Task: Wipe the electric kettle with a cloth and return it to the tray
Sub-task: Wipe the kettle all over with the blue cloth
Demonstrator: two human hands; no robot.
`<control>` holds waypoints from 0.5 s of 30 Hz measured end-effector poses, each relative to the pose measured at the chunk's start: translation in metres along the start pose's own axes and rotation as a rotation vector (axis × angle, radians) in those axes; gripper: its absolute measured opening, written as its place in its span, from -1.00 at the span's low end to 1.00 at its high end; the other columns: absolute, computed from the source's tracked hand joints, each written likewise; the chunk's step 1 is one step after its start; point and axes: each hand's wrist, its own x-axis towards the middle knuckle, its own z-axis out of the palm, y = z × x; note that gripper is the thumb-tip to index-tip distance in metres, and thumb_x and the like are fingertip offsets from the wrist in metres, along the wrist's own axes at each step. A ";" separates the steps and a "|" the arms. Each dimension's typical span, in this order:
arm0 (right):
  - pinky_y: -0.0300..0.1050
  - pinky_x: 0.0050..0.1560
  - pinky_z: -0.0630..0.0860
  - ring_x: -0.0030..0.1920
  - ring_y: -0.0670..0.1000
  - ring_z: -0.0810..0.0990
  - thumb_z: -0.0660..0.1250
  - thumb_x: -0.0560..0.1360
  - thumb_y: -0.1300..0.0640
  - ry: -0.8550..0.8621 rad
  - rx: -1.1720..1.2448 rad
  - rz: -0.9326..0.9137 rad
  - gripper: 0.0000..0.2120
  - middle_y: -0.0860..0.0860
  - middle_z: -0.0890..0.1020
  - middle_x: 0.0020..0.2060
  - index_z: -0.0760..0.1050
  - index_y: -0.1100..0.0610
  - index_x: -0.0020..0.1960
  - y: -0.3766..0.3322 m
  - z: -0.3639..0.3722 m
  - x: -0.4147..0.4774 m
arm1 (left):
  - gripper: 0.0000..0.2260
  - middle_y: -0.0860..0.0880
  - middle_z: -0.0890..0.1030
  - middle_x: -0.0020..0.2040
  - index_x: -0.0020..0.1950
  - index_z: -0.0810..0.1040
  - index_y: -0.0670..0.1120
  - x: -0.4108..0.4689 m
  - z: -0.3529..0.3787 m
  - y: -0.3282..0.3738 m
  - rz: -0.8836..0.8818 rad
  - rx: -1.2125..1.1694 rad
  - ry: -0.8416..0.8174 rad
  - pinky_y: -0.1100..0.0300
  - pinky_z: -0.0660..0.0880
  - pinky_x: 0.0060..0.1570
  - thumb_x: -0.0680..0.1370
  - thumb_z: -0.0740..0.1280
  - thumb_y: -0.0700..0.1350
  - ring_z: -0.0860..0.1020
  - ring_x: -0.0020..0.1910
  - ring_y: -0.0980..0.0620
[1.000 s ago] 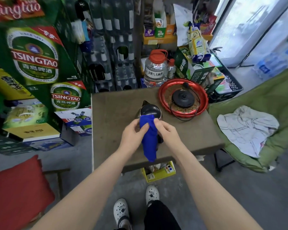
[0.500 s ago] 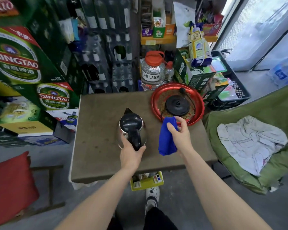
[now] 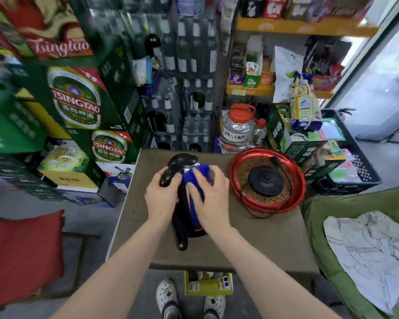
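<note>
A dark shiny electric kettle (image 3: pixel 182 160) sits on the flat brown table (image 3: pixel 251 245), just to the left of the round red tray (image 3: pixel 266 206). It is not on the tray. It looks tipped over a bit, but the hands hide so much of it that I cannot tell how it leans.

The left hand (image 3: pixel 161 201) is on the side of the kettle away from the tray. Its fingers curl round a black part of the kettle (it looks like the handle) and hold it tight.

The right hand (image 3: pixel 211 199) is on the side next to the tray. Its fingers lie nearly flat and spread out. They press a bright blue cloth (image 3: pixel 195 178) onto the kettle. Some of the cloth hangs down under the palm.

A round black kettle base (image 3: pixel 266 181) lies in the middle of the tray. Behind the tray stands a clear plastic jug with a red lid (image 3: pixel 236 130). Far to the left of the tray are big green beer boxes (image 3: pixel 76 97). Right of the tray is a black crate (image 3: pixel 355 166), and nearer to the person a green chair (image 3: pixel 318 226) with a white crumpled cloth (image 3: pixel 369 249) on it. Low down, well left of the tray, is a red cushion (image 3: pixel 23 256). The person's white shoes (image 3: pixel 167 293) show below the table edge.
</note>
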 end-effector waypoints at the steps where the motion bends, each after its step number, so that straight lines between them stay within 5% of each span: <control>1: 0.06 0.50 0.27 0.49 0.14 0.29 0.13 0.66 -0.05 -0.010 -0.090 -0.079 -0.56 0.08 0.30 0.53 0.37 -0.04 0.52 -0.005 0.006 0.005 | -0.63 0.01 0.64 -0.27 0.21 0.59 -0.02 0.005 -0.002 0.010 -0.022 -0.102 -0.013 0.15 0.47 -0.34 0.43 0.44 0.03 0.52 -0.38 0.03; 5: -0.07 0.57 0.06 0.61 0.08 0.11 0.02 0.70 -0.01 0.027 -0.081 -0.187 -0.57 0.01 0.17 0.62 0.32 -0.05 0.55 -0.022 -0.006 0.055 | -0.67 0.01 0.43 -0.49 0.18 0.54 -0.23 0.020 -0.011 0.051 -0.049 -0.355 -0.100 0.24 0.29 -0.53 0.50 0.42 -0.08 0.31 -0.55 0.05; 10: 0.02 0.59 0.15 0.59 0.01 0.19 0.03 0.72 0.04 0.115 0.178 0.128 -0.57 0.02 0.29 0.57 0.35 0.10 0.54 -0.054 -0.033 0.114 | -0.74 -0.02 0.41 -0.44 0.15 0.54 -0.21 0.024 -0.026 0.101 0.082 -0.388 -0.186 0.25 0.29 -0.56 0.52 0.40 -0.11 0.31 -0.53 0.07; 15: 0.10 0.60 0.13 0.58 0.17 0.12 0.06 0.66 0.06 0.203 -0.335 -0.488 -0.51 0.12 0.34 0.54 0.29 0.19 0.55 -0.099 -0.026 0.098 | -0.89 -0.04 0.39 -0.47 -0.08 0.53 -0.14 0.032 -0.025 0.140 0.140 -0.462 -0.203 0.22 0.27 -0.56 0.52 0.39 -0.11 0.28 -0.55 0.04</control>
